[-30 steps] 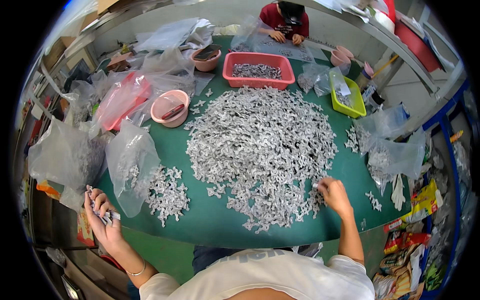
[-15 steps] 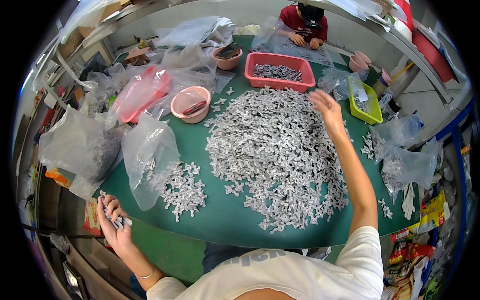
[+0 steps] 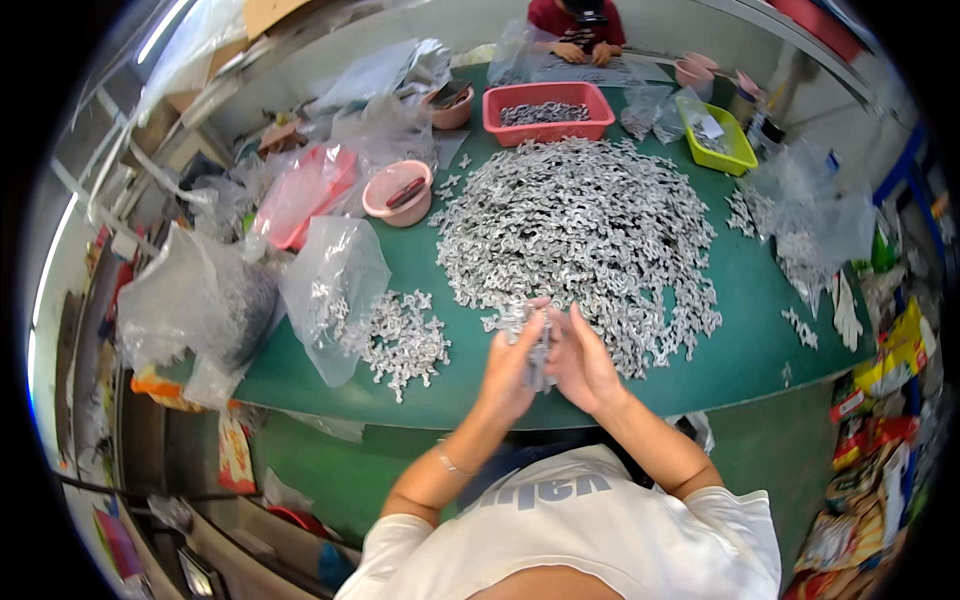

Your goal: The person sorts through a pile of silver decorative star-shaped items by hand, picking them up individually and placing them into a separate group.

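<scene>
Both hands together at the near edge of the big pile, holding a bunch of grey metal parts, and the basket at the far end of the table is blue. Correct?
Not quite: the basket at the far end is red, not blue, as the head view shows. The rest holds: the left hand and right hand meet at the near edge of the big pile, holding a bunch of grey metal parts between them.
</scene>
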`<action>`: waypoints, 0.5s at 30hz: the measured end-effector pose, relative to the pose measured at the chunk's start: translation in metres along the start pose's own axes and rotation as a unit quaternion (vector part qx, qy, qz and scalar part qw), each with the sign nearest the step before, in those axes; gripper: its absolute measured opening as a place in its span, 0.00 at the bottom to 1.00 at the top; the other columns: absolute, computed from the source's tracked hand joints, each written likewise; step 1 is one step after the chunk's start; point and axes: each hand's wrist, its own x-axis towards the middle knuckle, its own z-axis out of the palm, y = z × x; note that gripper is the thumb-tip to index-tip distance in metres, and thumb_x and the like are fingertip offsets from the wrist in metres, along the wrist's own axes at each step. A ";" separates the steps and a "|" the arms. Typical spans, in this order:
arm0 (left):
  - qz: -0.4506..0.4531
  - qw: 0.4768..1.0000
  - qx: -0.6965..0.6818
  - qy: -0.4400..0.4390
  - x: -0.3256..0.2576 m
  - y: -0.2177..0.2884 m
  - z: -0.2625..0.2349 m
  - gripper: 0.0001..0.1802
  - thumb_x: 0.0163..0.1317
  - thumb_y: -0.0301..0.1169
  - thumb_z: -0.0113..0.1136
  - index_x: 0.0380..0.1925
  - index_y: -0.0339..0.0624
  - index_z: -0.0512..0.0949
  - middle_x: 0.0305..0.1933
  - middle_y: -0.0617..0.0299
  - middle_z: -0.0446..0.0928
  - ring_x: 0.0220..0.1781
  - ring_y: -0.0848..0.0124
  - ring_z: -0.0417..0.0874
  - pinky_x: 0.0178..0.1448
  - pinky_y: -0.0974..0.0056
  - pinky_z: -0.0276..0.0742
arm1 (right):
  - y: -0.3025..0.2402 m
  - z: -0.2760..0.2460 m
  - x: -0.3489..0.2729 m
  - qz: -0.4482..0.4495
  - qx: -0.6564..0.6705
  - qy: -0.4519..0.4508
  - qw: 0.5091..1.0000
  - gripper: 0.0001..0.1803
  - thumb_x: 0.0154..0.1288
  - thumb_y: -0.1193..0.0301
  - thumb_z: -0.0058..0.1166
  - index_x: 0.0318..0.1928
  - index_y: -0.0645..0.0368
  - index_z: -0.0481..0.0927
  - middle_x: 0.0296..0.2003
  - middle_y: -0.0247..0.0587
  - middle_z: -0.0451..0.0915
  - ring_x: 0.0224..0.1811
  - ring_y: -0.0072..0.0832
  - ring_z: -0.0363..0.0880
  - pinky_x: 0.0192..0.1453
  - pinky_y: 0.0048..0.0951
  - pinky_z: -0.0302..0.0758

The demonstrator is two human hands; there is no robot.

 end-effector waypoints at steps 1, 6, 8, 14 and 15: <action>0.041 0.999 0.028 -0.003 0.004 -0.016 0.002 0.18 0.63 0.36 0.53 0.50 0.42 0.67 0.30 0.64 0.73 0.22 0.77 0.71 0.22 0.74 0.66 | 0.013 -0.023 -0.002 -0.005 0.070 -0.052 0.996 0.23 0.69 0.51 0.36 0.53 0.53 0.68 0.45 0.36 0.74 0.44 0.26 0.73 0.47 0.29 0.70; 0.155 0.949 0.273 -0.003 -0.003 -0.058 -0.014 0.23 0.61 0.34 0.55 0.54 0.36 0.64 0.38 0.57 0.76 0.36 0.73 0.77 0.38 0.69 0.73 | 0.030 0.031 -0.029 -0.105 0.013 0.139 0.985 0.18 0.69 0.54 0.36 0.48 0.50 0.72 0.42 0.32 0.76 0.43 0.24 0.74 0.48 0.28 0.71; 0.165 0.902 0.398 -0.011 -0.021 -0.054 0.008 0.28 0.60 0.36 0.56 0.57 0.36 0.62 0.48 0.49 0.73 0.49 0.64 0.75 0.53 0.62 0.69 | 0.030 0.023 -0.035 -0.182 -0.005 0.141 0.973 0.19 0.69 0.54 0.36 0.49 0.52 0.70 0.42 0.36 0.75 0.44 0.28 0.75 0.50 0.33 0.73; 0.329 0.755 0.566 0.041 -0.024 -0.096 -0.001 0.29 0.60 0.37 0.53 0.58 0.33 0.60 0.58 0.40 0.61 0.60 0.50 0.63 0.63 0.54 0.57 | 0.044 0.034 -0.051 -0.215 -0.067 0.117 0.967 0.26 0.70 0.51 0.31 0.55 0.58 0.65 0.49 0.43 0.71 0.51 0.38 0.72 0.55 0.41 0.71; 0.384 0.621 0.673 0.118 -0.021 -0.102 0.003 0.29 0.59 0.36 0.53 0.57 0.30 0.61 0.57 0.39 0.63 0.59 0.49 0.64 0.62 0.55 0.58 | 0.046 0.035 -0.051 -0.221 -0.082 0.102 0.966 0.30 0.69 0.49 0.30 0.58 0.60 0.63 0.55 0.46 0.68 0.56 0.40 0.69 0.59 0.41 0.68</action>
